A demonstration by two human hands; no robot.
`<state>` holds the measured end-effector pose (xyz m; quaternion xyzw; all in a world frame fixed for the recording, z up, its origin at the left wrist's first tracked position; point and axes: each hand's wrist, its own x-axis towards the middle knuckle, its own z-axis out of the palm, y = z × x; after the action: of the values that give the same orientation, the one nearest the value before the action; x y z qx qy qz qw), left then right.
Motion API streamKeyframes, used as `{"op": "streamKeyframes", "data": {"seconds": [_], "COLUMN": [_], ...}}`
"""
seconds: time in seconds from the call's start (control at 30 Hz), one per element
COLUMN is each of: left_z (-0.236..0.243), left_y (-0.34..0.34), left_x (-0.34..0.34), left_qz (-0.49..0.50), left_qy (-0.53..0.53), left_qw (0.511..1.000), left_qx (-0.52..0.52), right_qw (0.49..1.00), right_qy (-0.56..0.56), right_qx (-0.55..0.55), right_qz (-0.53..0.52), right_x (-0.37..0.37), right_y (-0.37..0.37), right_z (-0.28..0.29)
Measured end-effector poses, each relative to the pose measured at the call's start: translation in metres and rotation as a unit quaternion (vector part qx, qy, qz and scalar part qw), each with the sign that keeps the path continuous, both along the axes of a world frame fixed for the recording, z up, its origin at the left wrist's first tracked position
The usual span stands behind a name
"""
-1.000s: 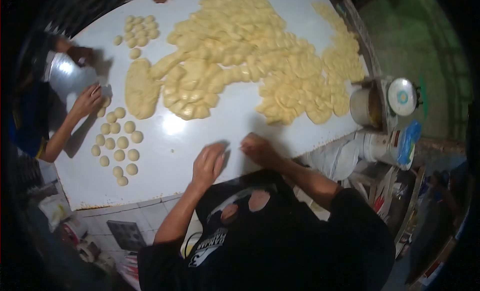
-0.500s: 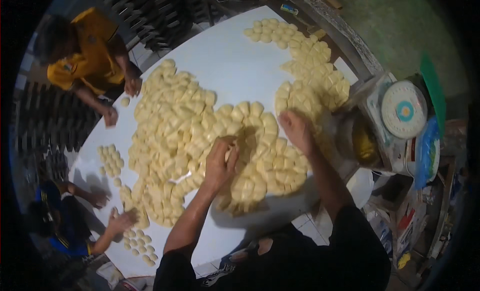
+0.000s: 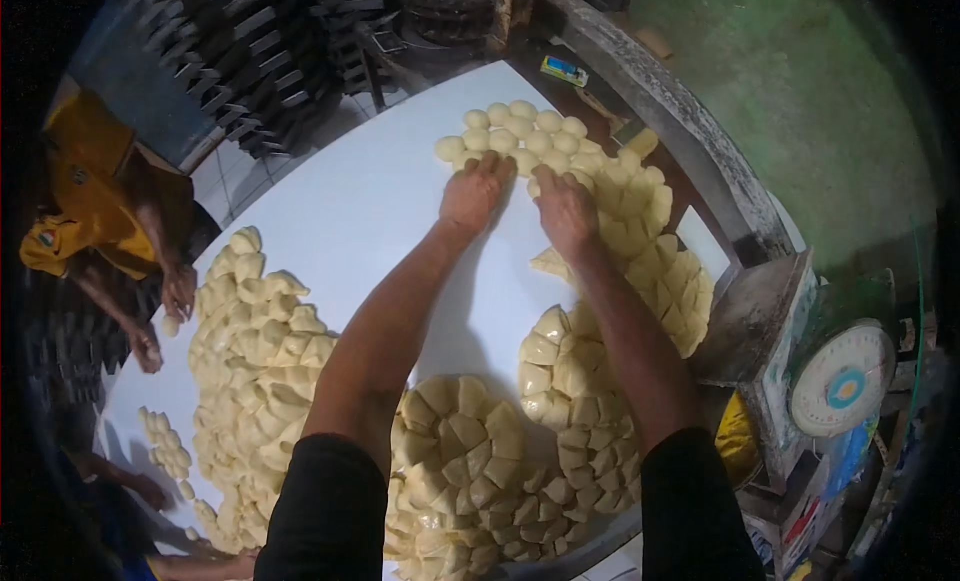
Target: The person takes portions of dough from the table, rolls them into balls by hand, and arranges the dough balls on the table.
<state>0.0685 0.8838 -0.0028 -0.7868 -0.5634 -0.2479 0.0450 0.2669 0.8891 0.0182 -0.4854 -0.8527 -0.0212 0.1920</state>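
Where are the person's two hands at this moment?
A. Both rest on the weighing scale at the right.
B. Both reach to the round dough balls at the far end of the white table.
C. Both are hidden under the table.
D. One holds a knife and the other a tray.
B: the left hand and the right hand lie palm down, side by side, at the edge of the round dough balls on the far part of the white table.

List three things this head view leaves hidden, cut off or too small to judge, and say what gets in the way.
- Dough under the left hand and right hand: covered by palms and fingers, so any grip is unclear.
- Cut dough pieces nearest the person: partly hidden by both forearms, cut off by the lower edge.
- Weighing scale: dial too small and warped near the rim.
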Motion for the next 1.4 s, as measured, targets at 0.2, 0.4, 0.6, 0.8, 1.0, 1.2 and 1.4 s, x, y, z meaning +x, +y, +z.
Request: {"op": "streamKeyframes", "data": {"seconds": [0.2, 0.4, 0.6, 0.8, 1.0, 1.2, 1.4], "left_z": [0.066, 0.158, 0.123, 0.012, -0.009, -0.006, -0.011], "left_y": [-0.121, -0.455, -0.842, -1.071, -1.019, -1.038, -1.111], "left_x": [-0.027, -0.062, -0.022, -0.042, 0.009, -0.084, -0.064], "left_qz": [0.026, 0.074, 0.443, 0.315, 0.376, 0.435, 0.268], "left_qy": [-0.325, -0.724, -0.492, -0.039, -0.159, -0.186, -0.199], "left_qw": [0.941, 0.675, 0.712, 0.913, 0.895, 0.876, 0.938], "left_qx": [-0.094, -0.121, -0.235, -0.256, -0.179, -0.094, -0.095], "right_qw": [0.876, 0.384, 0.686, 0.751, 0.923, 0.882, 0.898], "right_qy": [0.413, 0.673, 0.368, 0.011, 0.066, -0.015, 0.054], "right_qx": [-0.249, -0.632, -0.617, -0.276, -0.245, -0.27, -0.102], "right_qz": [-0.029, 0.027, 0.118, 0.599, 0.291, 0.387, 0.425], "right_x": [-0.002, 0.016, 0.009, -0.003, -0.1, -0.092, -0.069], "right_y": [-0.184, -0.441, -0.644, -0.733, -0.847, -0.797, -0.833], "right_z": [0.06, 0.094, 0.069, 0.009, -0.028, -0.048, -0.059]}}
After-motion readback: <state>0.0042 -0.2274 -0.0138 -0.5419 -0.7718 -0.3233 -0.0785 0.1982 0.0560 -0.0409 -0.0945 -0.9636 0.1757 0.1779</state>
